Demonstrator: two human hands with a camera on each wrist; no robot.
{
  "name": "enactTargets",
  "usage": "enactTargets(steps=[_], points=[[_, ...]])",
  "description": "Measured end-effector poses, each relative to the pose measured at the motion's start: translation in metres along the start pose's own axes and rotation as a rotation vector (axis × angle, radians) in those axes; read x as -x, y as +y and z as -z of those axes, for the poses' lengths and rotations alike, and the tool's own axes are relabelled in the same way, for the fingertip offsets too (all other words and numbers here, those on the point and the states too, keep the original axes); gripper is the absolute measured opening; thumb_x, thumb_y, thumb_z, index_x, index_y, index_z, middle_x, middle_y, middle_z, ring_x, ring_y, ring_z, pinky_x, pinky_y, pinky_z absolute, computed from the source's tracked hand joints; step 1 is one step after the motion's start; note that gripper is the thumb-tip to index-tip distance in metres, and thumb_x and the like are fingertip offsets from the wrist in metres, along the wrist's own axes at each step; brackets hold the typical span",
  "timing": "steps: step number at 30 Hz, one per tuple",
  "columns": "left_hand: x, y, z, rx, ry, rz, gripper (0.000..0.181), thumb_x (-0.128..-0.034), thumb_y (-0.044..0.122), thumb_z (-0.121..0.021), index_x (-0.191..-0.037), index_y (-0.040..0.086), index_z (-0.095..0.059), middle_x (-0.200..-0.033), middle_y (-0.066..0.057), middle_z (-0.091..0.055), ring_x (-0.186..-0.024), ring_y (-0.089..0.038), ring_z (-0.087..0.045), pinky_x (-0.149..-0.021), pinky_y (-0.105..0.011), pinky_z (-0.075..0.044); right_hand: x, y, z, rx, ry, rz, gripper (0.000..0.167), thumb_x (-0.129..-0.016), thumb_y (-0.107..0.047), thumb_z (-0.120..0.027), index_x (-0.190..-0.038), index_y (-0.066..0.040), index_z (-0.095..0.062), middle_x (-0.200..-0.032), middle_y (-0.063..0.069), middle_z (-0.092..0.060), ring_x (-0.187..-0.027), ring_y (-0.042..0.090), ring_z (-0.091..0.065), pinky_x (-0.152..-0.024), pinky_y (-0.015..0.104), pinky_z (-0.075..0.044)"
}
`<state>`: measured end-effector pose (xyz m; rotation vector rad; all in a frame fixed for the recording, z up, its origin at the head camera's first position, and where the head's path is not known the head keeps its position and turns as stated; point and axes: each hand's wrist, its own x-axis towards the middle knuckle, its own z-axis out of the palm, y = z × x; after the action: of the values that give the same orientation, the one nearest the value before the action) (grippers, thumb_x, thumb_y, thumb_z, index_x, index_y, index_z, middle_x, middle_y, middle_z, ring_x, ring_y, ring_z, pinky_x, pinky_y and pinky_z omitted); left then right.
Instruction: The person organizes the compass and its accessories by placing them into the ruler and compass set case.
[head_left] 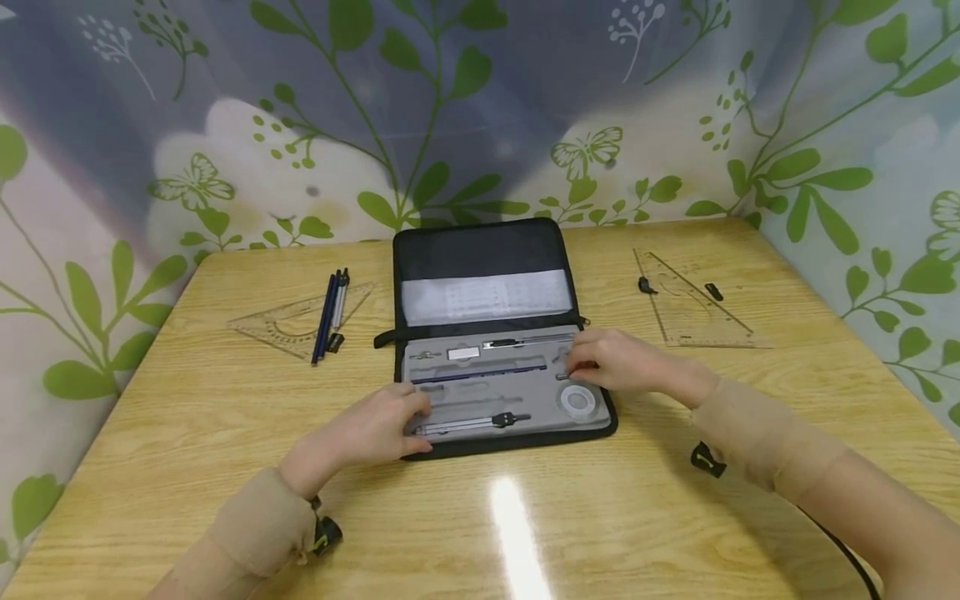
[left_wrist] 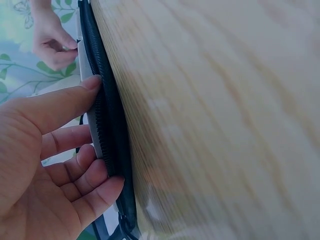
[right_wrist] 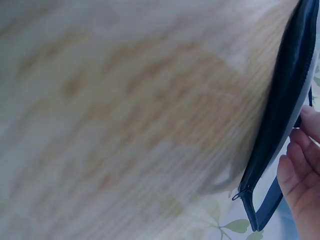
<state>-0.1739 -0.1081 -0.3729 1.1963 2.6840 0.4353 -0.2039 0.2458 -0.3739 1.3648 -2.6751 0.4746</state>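
Black rectangular zippered case [head_left: 487, 327] lies open on wooden table [head_left: 637, 533], long axis left-right, lid [head_left: 480, 250] pointing away, white printed sheet [head_left: 487, 298] illegible to me, left hand [head_left: 381, 422] gripping its near-left corner, right hand [head_left: 613, 360] pinching small dark piece [right_wrist: 298, 122].

My head view looks from above the near side of the table [head_left: 435, 533], forward and down to the far cloth [head_left: 322, 108], wide enough for the whole case [head_left: 480, 254], left hand [head_left: 381, 421] and right hand [head_left: 617, 360]. My left wrist view sits low and close beside the left hand, rolled sideways and facing right past the case; it shares both hands with the head view. My right wrist view, also low and rolled, faces left, mostly across the table, sharing the right hand.
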Motion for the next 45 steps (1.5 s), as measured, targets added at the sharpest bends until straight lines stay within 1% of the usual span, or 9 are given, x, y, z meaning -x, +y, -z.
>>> enactTargets(steps=[4,9,16,21,27,31,38,42,45], points=[[0.0,0.0,-0.001,-0.001,-0.004,-0.004,0.031,-0.0766,0.026,-0.076,-0.094,0.006,-0.06,-0.082,0.003,-0.048,-0.069,-0.011,-0.043,-0.06,-0.027,-0.039,0.002,0.001,-0.001,-0.007,0.007,0.015,0.007,-0.077,0.0,-0.071,-0.081,-0.006,-0.069,-0.082,0.001,-0.059,-0.073,0.012,-0.056,-0.065,0.028,-0.049],[0.0,0.0,-0.001,-0.006,0.005,-0.006,0.03,-0.0762,0.026,-0.076,-0.093,0.007,-0.06,-0.084,0.002,-0.05,-0.07,-0.011,-0.043,-0.061,-0.028,-0.04,0.001,0.001,-0.001,-0.018,0.023,0.016,0.005,-0.077,0.0,-0.071,-0.078,-0.005,-0.069,-0.08,0.002,-0.06,-0.073,0.014,-0.057,-0.065,0.03,-0.049],[0.0,0.0,0.0,-0.008,-0.003,0.009,0.03,-0.0764,0.026,-0.076,-0.094,0.007,-0.06,-0.084,0.002,-0.051,-0.07,-0.011,-0.043,-0.062,-0.028,-0.04,-0.002,-0.002,0.0,-0.016,-0.019,-0.047,0.003,-0.079,-0.002,-0.07,-0.077,-0.005,-0.07,-0.079,0.002,-0.061,-0.074,0.015,-0.058,-0.067,0.03,-0.05],[0.0,-0.001,0.0,-0.011,0.002,0.013,0.03,-0.0761,0.026,-0.076,-0.093,0.007,-0.06,-0.083,0.002,-0.05,-0.069,-0.011,-0.043,-0.06,-0.026,-0.04,-0.004,-0.007,0.002,-0.004,-0.007,-0.083,0.002,-0.078,-0.002,-0.072,-0.076,-0.002,-0.07,-0.076,0.002,-0.061,-0.072,0.016,-0.059,-0.065,0.03,-0.05],[-0.001,-0.001,0.0,-0.011,0.004,-0.006,0.03,-0.076,0.026,-0.076,-0.092,0.008,-0.06,-0.082,0.003,-0.049,-0.068,-0.011,-0.043,-0.06,-0.027,-0.039,-0.003,-0.014,0.001,0.07,0.007,-0.095,0.005,-0.075,0.001,-0.072,-0.078,-0.003,-0.071,-0.076,0.004,-0.062,-0.071,0.017,-0.061,-0.063,0.029,-0.051],[0.0,0.0,-0.001,-0.01,-0.001,-0.005,0.029,-0.0762,0.026,-0.076,-0.093,0.008,-0.06,-0.082,0.003,-0.049,-0.068,-0.011,-0.043,-0.06,-0.027,-0.039,-0.002,-0.017,0.003,0.079,-0.01,-0.091,0.005,-0.076,0.002,-0.071,-0.079,-0.002,-0.07,-0.076,0.005,-0.062,-0.071,0.017,-0.061,-0.063,0.029,-0.051],[-0.001,0.001,-0.001,-0.002,-0.009,-0.004,0.029,-0.0765,0.026,-0.076,-0.093,0.007,-0.06,-0.082,0.002,-0.05,-0.068,-0.011,-0.043,-0.06,-0.027,-0.039,-0.002,-0.015,0.006,0.049,-0.054,-0.135,0.006,-0.077,0.003,-0.07,-0.079,-0.003,-0.071,-0.078,0.005,-0.063,-0.074,0.018,-0.062,-0.066,0.032,-0.051],[0.0,0.001,-0.001,-0.004,-0.006,-0.003,0.03,-0.0763,0.026,-0.076,-0.094,0.007,-0.061,-0.083,0.002,-0.05,-0.069,-0.011,-0.043,-0.061,-0.027,-0.04,-0.004,-0.017,0.006,0.076,-0.068,-0.118,0.005,-0.077,0.002,-0.07,-0.077,-0.003,-0.07,-0.076,0.004,-0.062,-0.072,0.018,-0.061,-0.066,0.031,-0.051],[0.0,0.001,-0.001,-0.013,0.009,-0.01,0.03,-0.0756,0.025,-0.077,-0.093,0.007,-0.061,-0.084,0.002,-0.05,-0.069,-0.011,-0.043,-0.062,-0.028,-0.04,-0.006,-0.019,0.006,0.1,-0.072,-0.102,0.005,-0.076,0.003,-0.07,-0.075,-0.002,-0.069,-0.073,0.004,-0.06,-0.069,0.017,-0.059,-0.063,0.029,-0.051]])
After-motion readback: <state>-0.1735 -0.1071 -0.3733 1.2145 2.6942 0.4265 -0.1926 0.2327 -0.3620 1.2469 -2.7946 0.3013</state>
